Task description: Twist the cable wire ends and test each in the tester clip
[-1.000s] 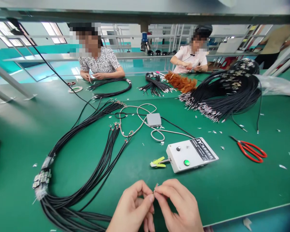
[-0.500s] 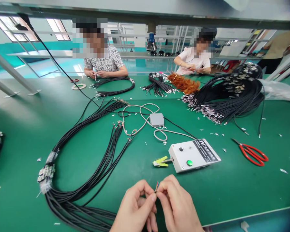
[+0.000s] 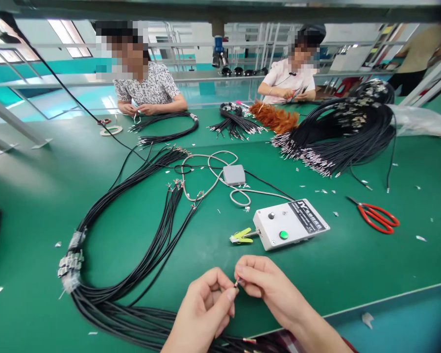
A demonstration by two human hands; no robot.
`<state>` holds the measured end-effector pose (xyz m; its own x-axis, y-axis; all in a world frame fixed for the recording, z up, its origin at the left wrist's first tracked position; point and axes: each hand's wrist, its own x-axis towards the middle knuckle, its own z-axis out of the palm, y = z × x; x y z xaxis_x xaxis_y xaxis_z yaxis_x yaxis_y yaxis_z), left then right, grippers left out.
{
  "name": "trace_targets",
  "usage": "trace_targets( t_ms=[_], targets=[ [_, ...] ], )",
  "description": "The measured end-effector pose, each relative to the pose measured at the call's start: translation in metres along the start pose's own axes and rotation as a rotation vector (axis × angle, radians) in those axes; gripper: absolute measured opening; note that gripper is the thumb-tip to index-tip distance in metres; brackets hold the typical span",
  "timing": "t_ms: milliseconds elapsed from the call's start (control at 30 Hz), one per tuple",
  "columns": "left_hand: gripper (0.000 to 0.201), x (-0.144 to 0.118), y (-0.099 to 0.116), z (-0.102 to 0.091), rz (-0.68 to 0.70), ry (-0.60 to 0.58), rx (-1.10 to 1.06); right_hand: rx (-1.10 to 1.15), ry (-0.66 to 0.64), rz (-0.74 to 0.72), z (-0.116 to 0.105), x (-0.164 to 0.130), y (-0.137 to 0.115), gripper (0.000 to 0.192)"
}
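Note:
Near the table's front edge, my left hand (image 3: 210, 304) pinches the end of a black cable between thumb and forefinger. Thin coloured wires (image 3: 237, 282) stick out of that end. Closed on their tips are the thumb and fingers of my right hand (image 3: 262, 282), just up and to the right of the left one. Behind the hands lies a grey control box (image 3: 293, 223) with a green button and a dark label. A yellow-green clip (image 3: 241, 236) is fixed on its short shaft. To the left curves a bundle of black cables (image 3: 110, 206), bound with clear wrap (image 3: 71, 269).
Red-handled scissors (image 3: 378, 215) lie at right. A large cable pile (image 3: 338, 127) and a brown fluffy strip (image 3: 274, 116) are farther back. A grey pedal-like block (image 3: 234, 174) sits among looped cords. Two people (image 3: 147, 88) work across the table; white scraps are scattered about.
My right hand has shifted up, its fingers now at the wire tips rather than beside the cable end. The view has moved slightly. The co-worker at right now holds a red-handled tool.

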<state>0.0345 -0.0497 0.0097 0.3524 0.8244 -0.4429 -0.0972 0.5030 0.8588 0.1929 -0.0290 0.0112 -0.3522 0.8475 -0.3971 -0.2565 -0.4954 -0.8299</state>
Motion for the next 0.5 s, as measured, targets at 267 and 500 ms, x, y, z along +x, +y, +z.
trace_targets(
  t_ms=[267,500],
  targets=[
    [0.042,-0.003,0.002,-0.005,0.028,-0.024,-0.054,0.338,-0.083,0.167,0.007,-0.001,0.009,0.039],
    [0.046,-0.006,0.001,0.001,0.096,0.068,-0.059,0.422,-0.131,0.176,0.004,0.002,0.012,0.032]
  ],
)
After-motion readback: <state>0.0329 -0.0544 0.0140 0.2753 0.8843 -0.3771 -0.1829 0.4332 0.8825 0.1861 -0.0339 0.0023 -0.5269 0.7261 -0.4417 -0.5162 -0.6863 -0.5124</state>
